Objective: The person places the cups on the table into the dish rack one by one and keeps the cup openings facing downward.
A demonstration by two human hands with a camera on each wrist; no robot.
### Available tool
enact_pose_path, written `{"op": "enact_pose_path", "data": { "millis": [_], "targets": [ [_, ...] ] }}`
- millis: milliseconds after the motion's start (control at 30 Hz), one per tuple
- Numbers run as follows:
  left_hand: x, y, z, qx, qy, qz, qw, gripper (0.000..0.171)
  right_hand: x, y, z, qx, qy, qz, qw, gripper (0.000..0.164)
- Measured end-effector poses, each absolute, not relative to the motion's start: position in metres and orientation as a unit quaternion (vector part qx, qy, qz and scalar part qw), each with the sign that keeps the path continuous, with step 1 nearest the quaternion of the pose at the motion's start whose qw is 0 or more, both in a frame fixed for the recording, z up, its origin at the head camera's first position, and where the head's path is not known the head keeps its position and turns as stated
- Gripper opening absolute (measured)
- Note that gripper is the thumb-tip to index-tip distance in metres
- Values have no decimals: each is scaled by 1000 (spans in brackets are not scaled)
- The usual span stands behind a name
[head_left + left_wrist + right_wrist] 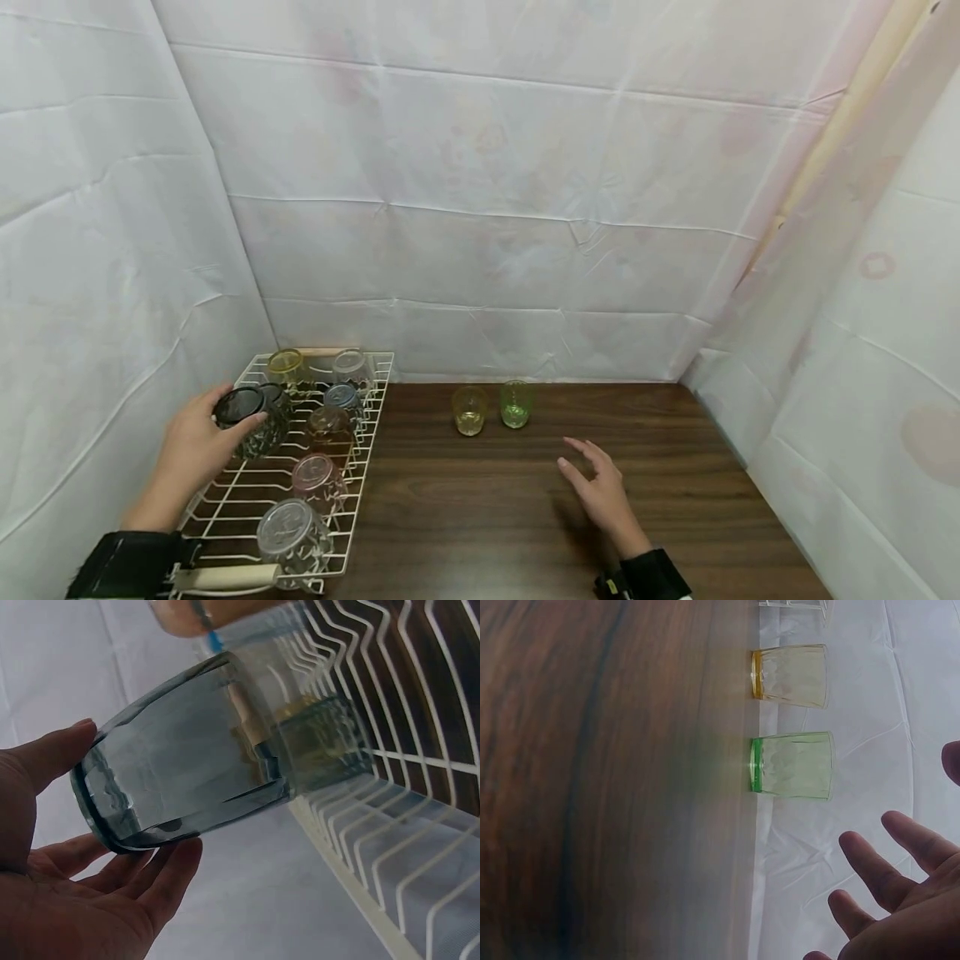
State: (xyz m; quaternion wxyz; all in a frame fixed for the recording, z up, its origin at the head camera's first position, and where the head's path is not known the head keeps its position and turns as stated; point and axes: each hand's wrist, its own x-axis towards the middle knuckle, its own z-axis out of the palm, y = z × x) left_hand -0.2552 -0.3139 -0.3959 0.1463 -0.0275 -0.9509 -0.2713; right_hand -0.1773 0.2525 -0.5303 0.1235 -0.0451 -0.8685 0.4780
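Note:
My left hand (191, 442) holds a dark grey drinking glass (180, 757) over the left side of a white wire rack (232, 500). Thumb and fingers grip it near its thick base, which faces the palm in the left wrist view. Beside it in the head view is another dark rounded glass shape (277, 408); I cannot tell whether it is separate. Over the table, my right hand (600, 492) is held with fingers spread and nothing in it. Nearest to that hand stands a green glass (795, 765), upright, with a yellow glass (791, 675) to its left in the head view.
Several glasses stand upside down in the rack: yellow (287, 365) and clear (351, 365) at the back, then blue (343, 398), amber (330, 427), pink (317, 477) and clear (288, 533). White sheeting (480, 167) encloses the brown wooden table (465, 517).

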Motion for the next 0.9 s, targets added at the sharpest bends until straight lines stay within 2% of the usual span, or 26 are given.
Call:
{"op": "enact_pose_path", "data": {
  "millis": [200, 433, 667, 900],
  "targets": [
    [-266, -325, -407, -42, -963, -233, 130, 80, -175, 252, -531, -44, -867, 481, 124, 47],
    [-277, -329, -413, -44, -972, -216, 75, 83, -178, 253, -531, -47, -866, 480, 132, 46],
    [-282, -333, -422, -55, -973, -209, 74, 78, -178, 252, -531, -45, -862, 488, 131, 45],
    [-283, -337, -430, -52, -976, -202, 60, 83, -179, 249, -533, -34, -859, 493, 132, 45]
  ]
}}
